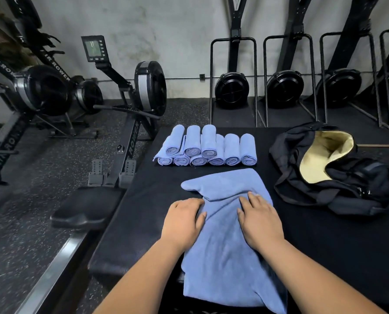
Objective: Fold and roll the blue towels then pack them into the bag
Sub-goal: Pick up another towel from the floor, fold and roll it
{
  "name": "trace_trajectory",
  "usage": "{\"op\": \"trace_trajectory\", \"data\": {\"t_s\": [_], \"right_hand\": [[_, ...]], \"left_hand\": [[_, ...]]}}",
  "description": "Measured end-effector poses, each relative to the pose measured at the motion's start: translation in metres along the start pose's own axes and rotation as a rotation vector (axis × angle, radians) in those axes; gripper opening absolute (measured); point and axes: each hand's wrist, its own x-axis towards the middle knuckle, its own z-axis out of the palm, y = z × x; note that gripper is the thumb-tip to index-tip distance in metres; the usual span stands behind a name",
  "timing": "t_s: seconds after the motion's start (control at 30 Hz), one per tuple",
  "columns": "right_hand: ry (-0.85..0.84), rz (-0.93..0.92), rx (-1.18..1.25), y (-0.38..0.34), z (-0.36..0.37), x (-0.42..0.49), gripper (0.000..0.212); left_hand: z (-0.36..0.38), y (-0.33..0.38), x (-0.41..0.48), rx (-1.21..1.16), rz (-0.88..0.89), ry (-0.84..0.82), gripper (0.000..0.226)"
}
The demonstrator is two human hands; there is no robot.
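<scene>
The left hand (184, 220) and right hand (260, 220) press flat-fingered on the blue towel (223, 257) lying just left of the duffel bag (359, 196), a soft, light, floppy cloth probably best pinched at its corners.

The black padded bench (143, 223) bears 9 rolled towels (208, 147), 1 spread towel (223, 241) and an open bag (347, 186).

— Looking from where?
— Riding at head height, tilting forward and down, hanging close over the left hand (182, 220) and right hand (260, 219).
— Reaching how far?
— Taking in the rowing machine (150, 87) and far wall (166, 30).
</scene>
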Motion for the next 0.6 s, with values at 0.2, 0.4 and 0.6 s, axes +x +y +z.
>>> {"op": "trace_trajectory", "data": {"t_s": [0.2,0.4,0.6], "right_hand": [[-0.023,-0.139,0.030,0.012,-0.016,-0.010,0.079],[-0.008,-0.370,0.141,0.030,-0.038,-0.045,0.062],[0.032,-0.523,0.143,0.027,-0.066,-0.087,0.048]], "left_hand": [[-0.015,0.002,-0.010,0.025,0.058,-0.057,0.035],[-0.037,0.008,-0.033,0.008,0.125,-0.067,0.038],[-0.051,0.031,-0.067,0.092,0.334,-0.045,0.030]]}}
